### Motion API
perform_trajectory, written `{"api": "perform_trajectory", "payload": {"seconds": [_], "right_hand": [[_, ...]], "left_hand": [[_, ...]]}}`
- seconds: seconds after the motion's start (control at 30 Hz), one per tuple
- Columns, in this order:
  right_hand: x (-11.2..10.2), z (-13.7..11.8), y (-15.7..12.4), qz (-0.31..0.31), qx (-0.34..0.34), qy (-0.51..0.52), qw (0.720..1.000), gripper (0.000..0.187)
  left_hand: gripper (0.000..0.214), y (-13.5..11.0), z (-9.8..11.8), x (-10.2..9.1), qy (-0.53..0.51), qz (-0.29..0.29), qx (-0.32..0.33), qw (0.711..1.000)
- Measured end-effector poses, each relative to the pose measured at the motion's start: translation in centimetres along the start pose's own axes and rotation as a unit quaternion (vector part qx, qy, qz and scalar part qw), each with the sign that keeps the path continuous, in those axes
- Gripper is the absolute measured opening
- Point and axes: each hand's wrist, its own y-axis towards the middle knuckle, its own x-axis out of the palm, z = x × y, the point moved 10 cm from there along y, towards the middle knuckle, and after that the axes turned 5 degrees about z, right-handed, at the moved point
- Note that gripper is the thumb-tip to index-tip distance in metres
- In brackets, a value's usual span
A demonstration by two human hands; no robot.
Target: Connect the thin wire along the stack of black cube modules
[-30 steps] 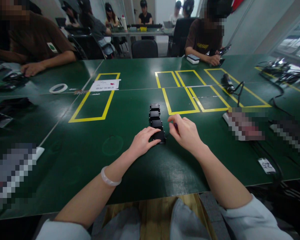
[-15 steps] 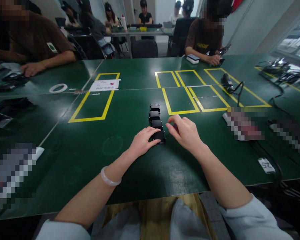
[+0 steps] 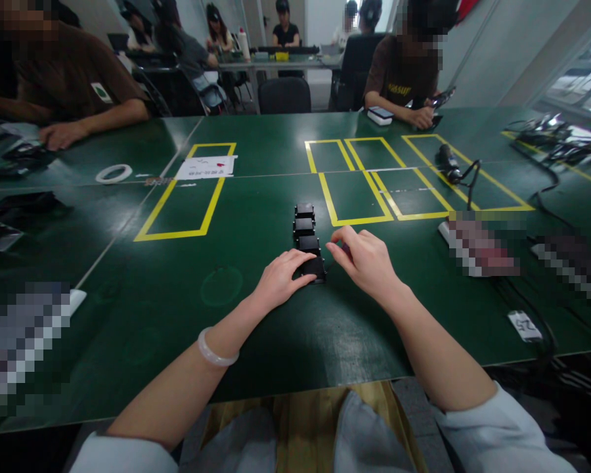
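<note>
Several small black box-shaped pieces (image 3: pixel 304 226) stand in a row running away from me on the green table. Thumb and fingers of my left hand (image 3: pixel 278 279) grip the nearest black piece (image 3: pixel 314 268) from its left side, and it rests on the table. Just right of the row, apart from it, my right hand (image 3: pixel 367 259) hovers with curled fingers. A dark patch shows between its thumb and fingers; I cannot make out whether it is a small thing or shadow.
Yellow tape rectangles (image 3: pixel 362 222) mark the green table (image 3: pixel 276 341). A white tape roll (image 3: pixel 113 174) and a paper sheet (image 3: pixel 205 167) lie left. A black cylindrical device (image 3: pixel 448 164) and cables (image 3: pixel 551 131) are right. Co-workers sit across the table, one with a hand (image 3: pixel 64 135) on it.
</note>
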Motion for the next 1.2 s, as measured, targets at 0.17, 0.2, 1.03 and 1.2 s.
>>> {"api": "perform_trajectory", "payload": {"seconds": [0.17, 0.2, 1.03, 1.2], "right_hand": [[-0.05, 0.03, -0.04, 0.004, 0.003, -0.005, 1.0, 0.018], [-0.04, 0.01, -0.04, 0.002, 0.003, -0.004, 1.0, 0.018], [-0.09, -0.44, -0.02, -0.003, -0.013, -0.006, 1.0, 0.022], [-0.25, -0.33, 0.06, 0.011, -0.011, -0.008, 1.0, 0.016]], "left_hand": [[0.037, 0.01, -0.03, 0.01, 0.001, 0.002, -0.003, 1.0], [0.037, 0.01, -0.04, 0.02, 0.001, 0.003, -0.002, 1.0], [0.037, 0.01, -0.02, -0.02, 0.002, 0.002, 0.002, 1.0], [0.036, -0.01, -0.09, 0.12, 0.005, 0.002, 0.002, 1.0]]}}
